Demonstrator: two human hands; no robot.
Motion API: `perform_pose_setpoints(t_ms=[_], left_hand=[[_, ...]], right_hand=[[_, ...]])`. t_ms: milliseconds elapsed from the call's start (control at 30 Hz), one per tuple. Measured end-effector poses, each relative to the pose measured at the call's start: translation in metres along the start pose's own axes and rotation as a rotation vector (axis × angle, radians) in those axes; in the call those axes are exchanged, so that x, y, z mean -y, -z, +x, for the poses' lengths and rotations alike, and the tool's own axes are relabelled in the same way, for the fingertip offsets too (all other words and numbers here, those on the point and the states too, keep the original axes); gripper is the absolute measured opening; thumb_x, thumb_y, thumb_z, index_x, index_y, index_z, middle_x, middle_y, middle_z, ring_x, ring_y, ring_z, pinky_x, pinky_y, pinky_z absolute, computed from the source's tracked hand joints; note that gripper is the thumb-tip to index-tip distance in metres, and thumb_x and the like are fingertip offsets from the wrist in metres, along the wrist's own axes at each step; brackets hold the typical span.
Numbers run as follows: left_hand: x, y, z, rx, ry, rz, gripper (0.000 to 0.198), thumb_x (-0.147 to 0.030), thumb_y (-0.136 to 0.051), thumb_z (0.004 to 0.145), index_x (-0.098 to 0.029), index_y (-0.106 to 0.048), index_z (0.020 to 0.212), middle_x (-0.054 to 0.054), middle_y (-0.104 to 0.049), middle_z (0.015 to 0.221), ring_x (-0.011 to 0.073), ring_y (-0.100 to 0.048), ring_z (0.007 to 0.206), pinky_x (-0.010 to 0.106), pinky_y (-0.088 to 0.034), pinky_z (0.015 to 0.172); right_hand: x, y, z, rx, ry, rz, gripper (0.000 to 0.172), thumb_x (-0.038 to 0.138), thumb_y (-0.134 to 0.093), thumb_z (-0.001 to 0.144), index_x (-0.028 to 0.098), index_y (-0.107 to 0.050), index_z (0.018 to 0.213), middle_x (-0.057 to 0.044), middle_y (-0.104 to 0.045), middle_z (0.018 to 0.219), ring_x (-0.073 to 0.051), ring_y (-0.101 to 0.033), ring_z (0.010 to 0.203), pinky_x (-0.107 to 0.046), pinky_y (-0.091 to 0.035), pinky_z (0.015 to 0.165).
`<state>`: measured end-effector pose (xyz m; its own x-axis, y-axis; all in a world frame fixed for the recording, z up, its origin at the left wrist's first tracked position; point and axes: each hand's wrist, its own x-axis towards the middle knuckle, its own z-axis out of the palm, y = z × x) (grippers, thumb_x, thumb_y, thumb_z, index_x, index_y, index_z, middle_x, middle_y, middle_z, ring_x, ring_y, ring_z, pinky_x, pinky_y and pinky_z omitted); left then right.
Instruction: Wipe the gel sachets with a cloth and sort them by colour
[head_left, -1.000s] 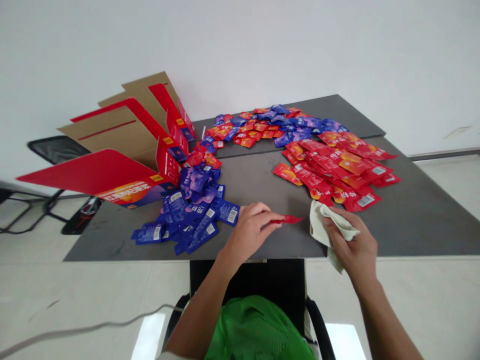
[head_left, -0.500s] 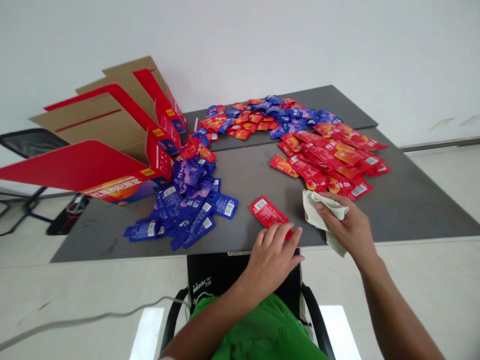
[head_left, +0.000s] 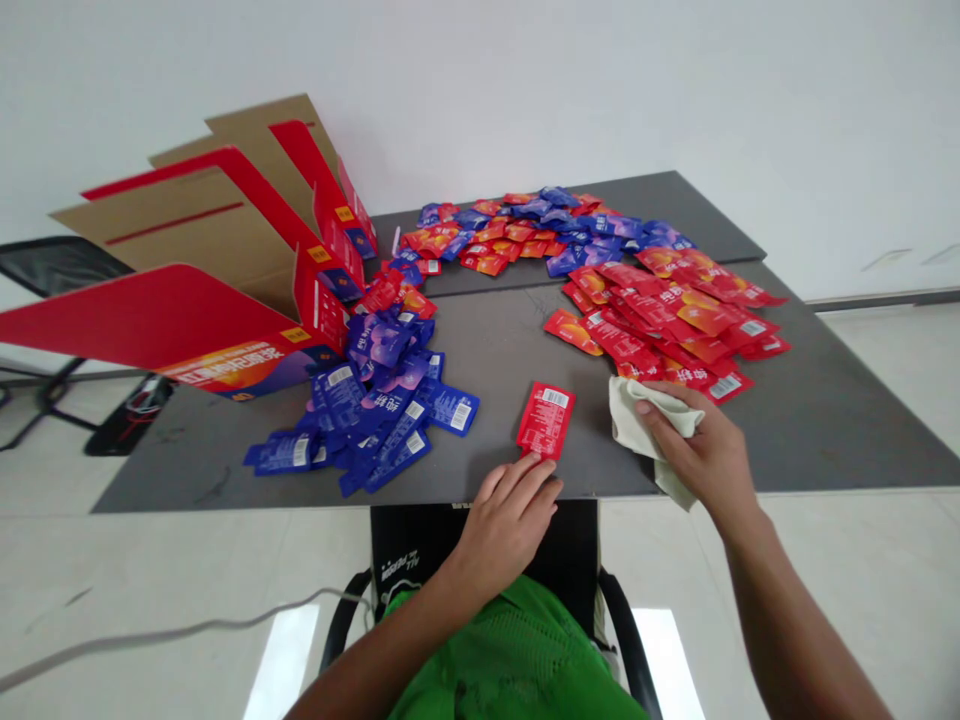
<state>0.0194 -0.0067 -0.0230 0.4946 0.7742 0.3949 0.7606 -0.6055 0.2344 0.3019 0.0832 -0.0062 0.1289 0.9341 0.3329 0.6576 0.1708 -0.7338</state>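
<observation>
A single red pouch lies on the grey table in front of me, barcode end pointing away. The fingertips of my left hand rest on its near end, fingers stretched out and the thumb hidden. In my right hand is a folded cream cloth, pinched between thumb and fingers, one corner hanging over the table's front edge. Just beyond the cloth spreads a heap of red pouches. To the left of the single pouch lies a pile of blue pouches.
Open red cardboard boxes stand in a row along the table's left side, flaps up. Small mixed red and blue packets lie in an arc at the back. A dark chair is beneath me, and a cable hangs at lower left.
The red pouch has turned so its barcode end now points away, and its far end has swung right. My left hand has shifted left. The right hand with the cloth has barely moved.
</observation>
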Motion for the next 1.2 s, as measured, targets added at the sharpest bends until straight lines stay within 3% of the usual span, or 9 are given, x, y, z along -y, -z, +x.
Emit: perform_pose_setpoints(t_ms=[167,300,400,533,667,767,833,1000,1200], left_hand=[[0.004,-0.003,-0.008,-0.053,-0.001,0.003,0.029,-0.018,-0.059,0.110,-0.018,-0.069,0.137,0.011,-0.069,0.150,0.0232,-0.061,0.143,0.041,-0.050,0.117],[0.007,-0.008,-0.010,-0.047,0.002,-0.023,0.028,-0.019,-0.060,0.110,-0.017,-0.069,0.136,0.010,-0.075,0.140,0.0243,-0.067,0.136,0.043,-0.054,0.114],[0.009,-0.010,-0.011,-0.059,-0.006,-0.040,0.027,-0.020,-0.061,0.110,-0.017,-0.070,0.135,0.009,-0.079,0.132,0.0244,-0.071,0.130,0.042,-0.056,0.110],[0.012,-0.011,-0.011,-0.099,-0.020,-0.063,0.025,-0.019,-0.063,0.110,-0.018,-0.070,0.134,0.008,-0.077,0.138,0.0222,-0.070,0.135,0.039,-0.056,0.109],[0.014,-0.012,-0.011,-0.105,-0.004,-0.096,0.024,-0.021,-0.062,0.111,-0.018,-0.070,0.132,0.007,-0.077,0.139,0.0204,-0.071,0.133,0.037,-0.057,0.107],[0.014,-0.012,-0.010,-0.116,-0.002,-0.115,0.022,-0.021,-0.062,0.111,-0.018,-0.071,0.131,0.007,-0.078,0.137,0.0205,-0.073,0.131,0.037,-0.057,0.106],[0.013,-0.011,-0.009,-0.120,0.003,-0.119,0.022,-0.021,-0.063,0.110,-0.018,-0.071,0.130,0.007,-0.079,0.133,0.0209,-0.074,0.128,0.037,-0.057,0.105],[0.011,-0.009,-0.008,-0.081,0.046,-0.139,0.013,-0.019,-0.067,0.108,-0.019,-0.076,0.117,0.004,-0.085,0.111,0.0198,-0.081,0.107,0.038,-0.058,0.102],[0.013,-0.012,-0.009,-0.085,0.035,-0.161,0.022,-0.021,-0.066,0.108,-0.019,-0.071,0.130,0.006,-0.077,0.138,0.0211,-0.073,0.131,0.037,-0.056,0.106]], right_hand=[[0.040,-0.006,0.026,0.030,0.339,-0.028,0.036,0.048,-0.071,0.100,0.028,-0.074,0.130,-0.009,-0.079,0.123,-0.030,-0.075,0.112,-0.046,-0.061,0.098],[0.058,-0.031,0.022,0.371,0.664,-0.087,0.048,0.024,-0.067,0.099,0.030,-0.063,0.146,-0.010,-0.073,0.140,-0.030,-0.069,0.126,-0.046,-0.059,0.105],[0.054,-0.054,0.017,0.543,0.785,-0.184,0.057,0.011,-0.067,0.093,0.030,-0.063,0.146,-0.009,-0.072,0.141,-0.029,-0.068,0.125,-0.043,-0.060,0.102],[0.036,-0.069,0.046,0.496,0.738,-0.272,0.052,0.015,-0.070,0.093,0.023,-0.064,0.144,-0.013,-0.071,0.139,-0.031,-0.067,0.124,-0.046,-0.060,0.102],[0.030,-0.062,0.088,0.358,0.674,-0.352,0.041,0.023,-0.066,0.099,0.019,-0.068,0.140,-0.017,-0.073,0.134,-0.034,-0.068,0.122,-0.048,-0.059,0.101],[0.043,-0.049,0.081,0.221,0.700,-0.280,0.045,0.026,-0.064,0.102,0.021,-0.063,0.147,-0.016,-0.070,0.140,-0.034,-0.066,0.128,-0.048,-0.056,0.107],[0.054,-0.045,0.057,0.253,0.767,-0.207,0.049,0.027,-0.063,0.103,0.024,-0.059,0.152,-0.015,-0.069,0.142,-0.031,-0.066,0.128,-0.044,-0.056,0.107],[0.057,-0.057,0.012,0.564,0.943,-0.162,0.054,0.018,-0.062,0.102,0.029,-0.057,0.154,-0.009,-0.073,0.136,-0.026,-0.068,0.126,-0.040,-0.059,0.103],[0.034,-0.076,0.079,0.475,0.741,-0.309,0.044,0.023,-0.066,0.099,0.022,-0.065,0.143,-0.015,-0.072,0.137,-0.031,-0.068,0.122,-0.044,-0.059,0.100]])
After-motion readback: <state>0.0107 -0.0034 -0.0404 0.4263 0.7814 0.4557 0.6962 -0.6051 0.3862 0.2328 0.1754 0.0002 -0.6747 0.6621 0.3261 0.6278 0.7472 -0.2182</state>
